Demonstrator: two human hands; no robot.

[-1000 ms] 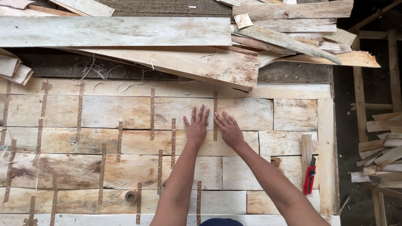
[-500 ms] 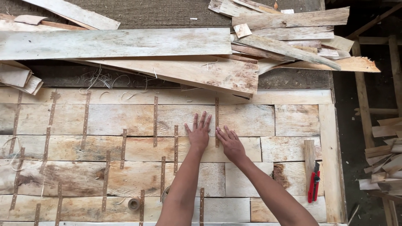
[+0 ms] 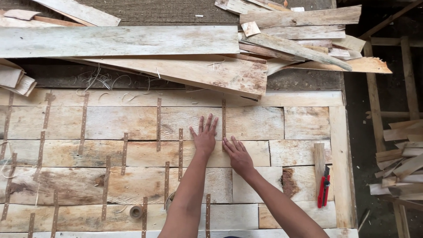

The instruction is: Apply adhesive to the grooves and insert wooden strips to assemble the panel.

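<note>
hands (image 3: 222, 147) flat beside tape strip (image 3: 224, 123), panel (image 3: 132, 123) mid-span

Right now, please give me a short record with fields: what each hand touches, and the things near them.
left hand: flat, fingers spread, pressing on the veneer sheet
right hand: flat on the same sheet, beside a vertical tape strip
grip: neither hand holds anything
tape roll: small, lying on the sheet, left of the arms
red cutter: on the sheet, far right of the right hand
loose boards: stacked beyond the sheet
</note>
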